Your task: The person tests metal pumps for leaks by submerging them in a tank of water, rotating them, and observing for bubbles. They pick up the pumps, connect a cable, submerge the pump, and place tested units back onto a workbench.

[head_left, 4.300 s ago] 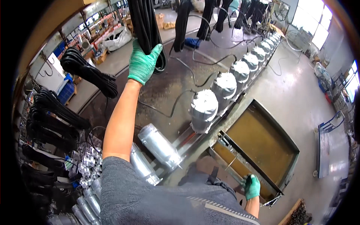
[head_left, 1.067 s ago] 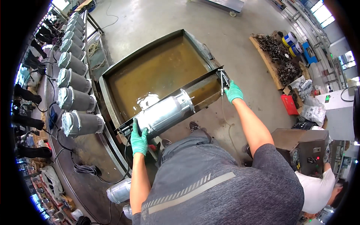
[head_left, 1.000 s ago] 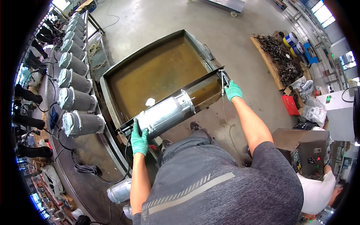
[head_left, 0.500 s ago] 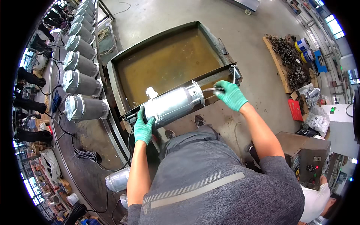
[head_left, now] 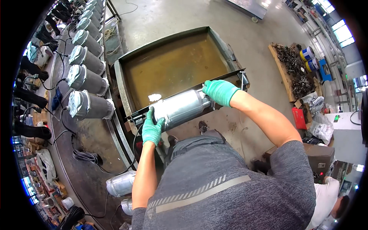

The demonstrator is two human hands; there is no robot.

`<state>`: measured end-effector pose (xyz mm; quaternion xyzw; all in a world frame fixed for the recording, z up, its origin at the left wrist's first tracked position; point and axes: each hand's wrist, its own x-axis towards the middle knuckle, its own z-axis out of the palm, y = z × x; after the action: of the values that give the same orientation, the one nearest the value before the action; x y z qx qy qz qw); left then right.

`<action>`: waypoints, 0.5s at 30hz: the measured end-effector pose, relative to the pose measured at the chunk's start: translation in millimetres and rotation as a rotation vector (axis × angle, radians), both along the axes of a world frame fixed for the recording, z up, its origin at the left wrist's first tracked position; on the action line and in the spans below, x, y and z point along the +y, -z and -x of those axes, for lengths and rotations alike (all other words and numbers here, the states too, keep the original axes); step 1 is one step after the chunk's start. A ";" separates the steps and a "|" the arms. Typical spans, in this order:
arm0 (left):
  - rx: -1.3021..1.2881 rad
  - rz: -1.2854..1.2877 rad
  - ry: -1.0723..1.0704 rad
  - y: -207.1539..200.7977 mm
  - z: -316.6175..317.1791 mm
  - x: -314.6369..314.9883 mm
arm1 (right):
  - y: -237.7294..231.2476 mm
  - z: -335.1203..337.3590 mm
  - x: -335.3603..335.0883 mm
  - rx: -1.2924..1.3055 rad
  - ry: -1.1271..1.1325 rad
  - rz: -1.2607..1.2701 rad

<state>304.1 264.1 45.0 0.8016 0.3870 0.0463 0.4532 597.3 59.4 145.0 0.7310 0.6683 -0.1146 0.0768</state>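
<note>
A silver cylindrical pump motor (head_left: 180, 107) lies on its side across the near edge of the water tank (head_left: 128, 57), tilted up toward the right. My left hand (head_left: 152, 130), in a green glove, grips its left end, thumb and fingers apart around the body. White wrapping (head_left: 154, 97) stands out from that end's far side. At the right end, my gloved right hand (head_left: 220, 92) has its fingers closed against the motor's rim. What they hold is hidden behind the glove.
On the left bench (head_left: 96, 142) stands a row of grey motors (head_left: 92, 105) with wrapped ends and black cables. Another silver motor (head_left: 122, 183) lies nearer me. At right sit a wooden tray of metal parts (head_left: 293, 69), a red box (head_left: 299, 118) and a person in white (head_left: 325, 197).
My right hand has moved left, from holding a thin metal tool off the motor's right end to resting against that end. The left hand keeps its grip. My view has shifted slightly.
</note>
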 end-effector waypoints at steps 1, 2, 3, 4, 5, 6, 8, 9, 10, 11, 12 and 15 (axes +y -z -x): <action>0.003 0.012 0.003 -2.3 -0.3 -0.1 | -2.3 1.3 3.7 0.004 0.003 0.044; 0.020 0.032 -0.004 -4.4 -1.0 -1.2 | -5.4 2.1 6.6 0.008 0.006 0.087; 0.036 0.049 -0.013 -10.5 -2.3 -2.8 | -9.8 3.8 10.5 0.012 0.008 0.128; 0.053 0.067 -0.022 -13.4 -3.0 -3.4 | -12.7 6.2 12.7 -0.001 0.008 0.138; 0.045 0.054 -0.014 -10.1 -2.3 -2.4 | -15.1 9.3 13.6 -0.013 0.010 0.147; 0.037 0.040 -0.006 -7.5 -1.4 -1.8 | -18.0 12.0 14.9 -0.026 0.011 0.157; 0.038 0.024 0.008 -2.4 0.1 -0.4 | -24.8 14.1 17.8 -0.016 0.013 0.185; 0.046 0.020 0.011 -2.9 -0.3 0.5 | -27.5 14.1 19.3 -0.012 0.013 0.198; 0.055 0.016 0.015 -3.6 -0.9 1.1 | -25.3 11.1 17.9 -0.002 -0.005 0.163; 0.029 -0.024 0.015 4.8 0.0 2.1 | -18.8 5.6 14.2 0.007 -0.024 0.128; 0.004 -0.068 0.009 20.0 5.1 5.0 | -13.9 3.4 14.6 0.017 -0.049 0.090; -0.027 -0.110 0.026 26.4 5.4 6.3 | -4.2 4.2 11.6 -0.021 -0.077 0.070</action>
<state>298.7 270.3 18.6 0.8296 0.3675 0.0723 0.4142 593.1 71.0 149.2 0.7028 0.6906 -0.1272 0.1137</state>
